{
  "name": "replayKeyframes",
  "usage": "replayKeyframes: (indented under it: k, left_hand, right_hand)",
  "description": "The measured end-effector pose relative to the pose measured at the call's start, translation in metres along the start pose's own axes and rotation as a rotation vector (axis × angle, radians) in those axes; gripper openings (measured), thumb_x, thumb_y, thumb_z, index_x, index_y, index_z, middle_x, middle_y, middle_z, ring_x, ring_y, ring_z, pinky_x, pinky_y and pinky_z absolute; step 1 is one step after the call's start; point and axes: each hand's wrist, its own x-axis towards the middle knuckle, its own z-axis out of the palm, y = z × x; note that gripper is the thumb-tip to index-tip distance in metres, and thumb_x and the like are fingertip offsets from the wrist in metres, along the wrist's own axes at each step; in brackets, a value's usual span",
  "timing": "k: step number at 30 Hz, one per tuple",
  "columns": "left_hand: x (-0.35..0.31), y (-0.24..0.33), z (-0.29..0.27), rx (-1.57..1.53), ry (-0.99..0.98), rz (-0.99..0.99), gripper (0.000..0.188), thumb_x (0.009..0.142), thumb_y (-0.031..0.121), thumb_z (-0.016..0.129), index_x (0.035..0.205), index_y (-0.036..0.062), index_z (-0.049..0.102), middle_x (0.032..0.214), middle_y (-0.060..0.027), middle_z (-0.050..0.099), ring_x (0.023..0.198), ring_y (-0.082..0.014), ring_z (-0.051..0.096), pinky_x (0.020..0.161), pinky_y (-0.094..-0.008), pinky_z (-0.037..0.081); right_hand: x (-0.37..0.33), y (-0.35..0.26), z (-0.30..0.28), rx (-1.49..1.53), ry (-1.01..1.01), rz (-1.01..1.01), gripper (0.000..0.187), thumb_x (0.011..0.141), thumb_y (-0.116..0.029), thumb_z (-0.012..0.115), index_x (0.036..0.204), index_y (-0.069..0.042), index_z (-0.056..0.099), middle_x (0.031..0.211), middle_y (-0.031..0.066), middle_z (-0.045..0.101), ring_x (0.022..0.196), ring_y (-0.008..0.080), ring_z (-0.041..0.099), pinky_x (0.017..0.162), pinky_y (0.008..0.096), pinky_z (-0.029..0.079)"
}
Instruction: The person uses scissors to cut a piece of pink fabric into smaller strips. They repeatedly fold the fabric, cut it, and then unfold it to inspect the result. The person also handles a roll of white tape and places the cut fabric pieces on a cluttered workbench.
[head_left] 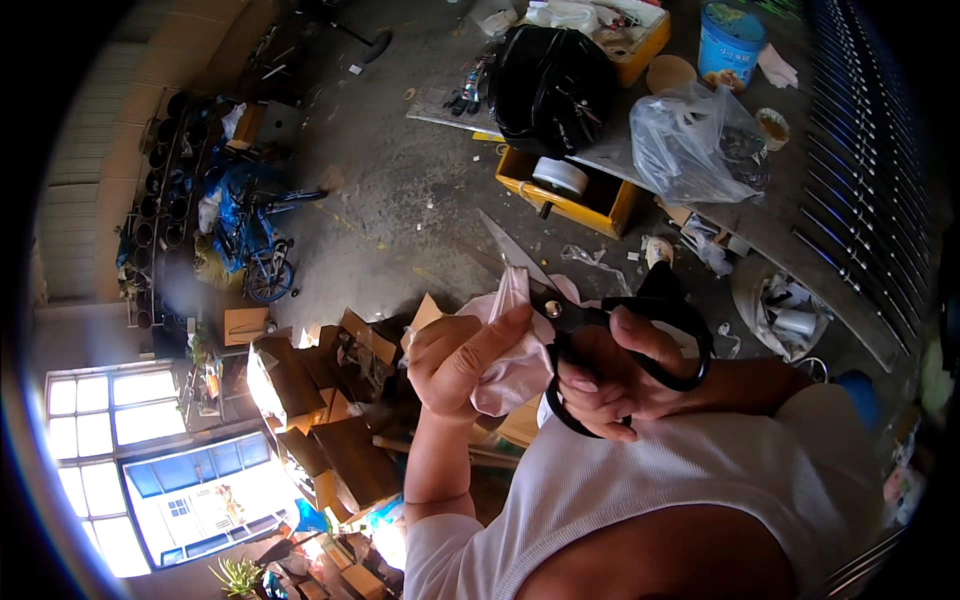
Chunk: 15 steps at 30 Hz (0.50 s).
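Observation:
My left hand (448,362) is closed on a pale pink cloth (512,372), pinching a fold of it upward between thumb and fingers. Large scissors (572,318) with black handles are in my right hand (612,392), its fingers and thumb through the loops. The blades point up and to the left, spread apart, with the raised fold of cloth at them close to the pivot. Whether the edges have cut into the cloth cannot be made out. Part of the cloth is hidden behind my left fingers and the scissors.
Beyond my hands stands a yellow drawer-like box (608,218) with a white spool (560,178). A black bag (552,92), clear plastic bag (690,150) and blue bucket (730,50) are farther off. Cardboard boxes (345,440) pile at left; rows of rods (860,150) line the right.

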Motion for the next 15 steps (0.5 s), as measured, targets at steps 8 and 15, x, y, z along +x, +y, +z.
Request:
replayKeyframes:
  k: [8, 15]
  left_hand:
    - [-0.019, -0.003, 0.005, -0.023, -0.078, 0.103, 0.04, 0.053, 0.012, 0.07, 0.093, 0.0044, 0.068, 0.053, 0.0037, 0.051, 0.041, -0.0102, 0.045, 0.039, -0.0246, 0.034]
    - [-0.083, -0.017, -0.006, 0.035, 0.119, -0.492, 0.021, 0.08, 0.009, 0.061, 0.096, -0.0042, 0.062, 0.086, -0.0161, 0.067, 0.075, -0.0221, 0.065, 0.071, -0.0318, 0.052]
  right_hand:
    - [0.001, -0.023, -0.009, 0.084, 0.178, -0.286, 0.041, 0.09, -0.048, 0.044, 0.076, -0.009, 0.043, 0.057, -0.0021, 0.036, 0.041, 0.0073, 0.035, 0.034, 0.0231, 0.034]
    - [-0.048, -0.157, -0.055, -0.706, 0.79, -0.808, 0.037, 0.092, -0.04, 0.049, 0.075, -0.008, 0.044, 0.06, -0.0037, 0.039, 0.046, 0.0061, 0.035, 0.039, 0.021, 0.03]
